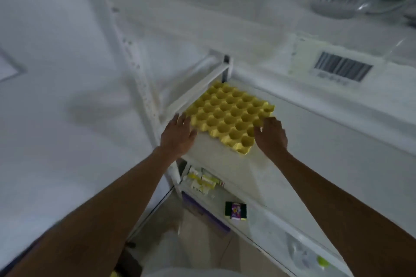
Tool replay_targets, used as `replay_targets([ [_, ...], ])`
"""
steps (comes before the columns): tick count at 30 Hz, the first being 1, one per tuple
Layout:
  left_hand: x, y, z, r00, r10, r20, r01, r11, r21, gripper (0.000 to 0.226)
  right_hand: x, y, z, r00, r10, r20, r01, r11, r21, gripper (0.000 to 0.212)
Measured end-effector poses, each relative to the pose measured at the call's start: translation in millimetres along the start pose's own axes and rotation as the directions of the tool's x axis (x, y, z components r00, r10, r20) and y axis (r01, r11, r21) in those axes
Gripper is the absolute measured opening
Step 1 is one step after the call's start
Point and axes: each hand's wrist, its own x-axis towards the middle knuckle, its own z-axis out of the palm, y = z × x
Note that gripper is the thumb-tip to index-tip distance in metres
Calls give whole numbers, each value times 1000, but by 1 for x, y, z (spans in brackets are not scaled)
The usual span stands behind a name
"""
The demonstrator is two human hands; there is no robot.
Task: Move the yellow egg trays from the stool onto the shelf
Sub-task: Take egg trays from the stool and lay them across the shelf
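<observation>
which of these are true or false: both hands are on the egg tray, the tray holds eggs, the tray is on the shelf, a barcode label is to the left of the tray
1. Both hands are on the egg tray. True: the left hand and right hand touch its near corners.
2. The tray holds eggs. False: its cups are empty.
3. The tray lies on the shelf. True.
4. A barcode label is left of the tray. False: it is up and to the right.
</observation>
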Motion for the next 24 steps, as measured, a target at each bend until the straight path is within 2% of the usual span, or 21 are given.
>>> replay_targets([
  [2,-48,0,-4,996,-84,-18,84,996,-30,64,-21,-9,-1,976,-216,8,216,972,-93,46],
  [4,-102,-2,-4,982,-180,-51,177,982,-63,62,-50,-24,1,910,-416,-1,414,906,-89,48],
  [8,-216,-14,1,921,-384,-60,377,920,-106,59,-123,-66,13,681,-731,-31,729,682,-60,42],
  [10,-272,-22,9,882,-470,-32,466,879,-98,58,-165,-87,25,589,-808,7,808,589,-9,42],
  [14,-391,-37,37,779,-626,40,626,772,-111,55,-255,-106,65,439,-877,195,878,464,114,50],
  [17,-479,-44,65,667,-736,116,745,659,-105,58,-319,-106,98,316,-869,382,906,396,152,56],
  [20,-557,-45,87,547,-803,237,837,532,-128,64,-372,-103,124,253,-787,562,907,395,145,50],
  [24,-639,-39,114,468,-822,325,883,451,-131,64,-428,-94,148,205,-688,696,939,338,58,41],
])
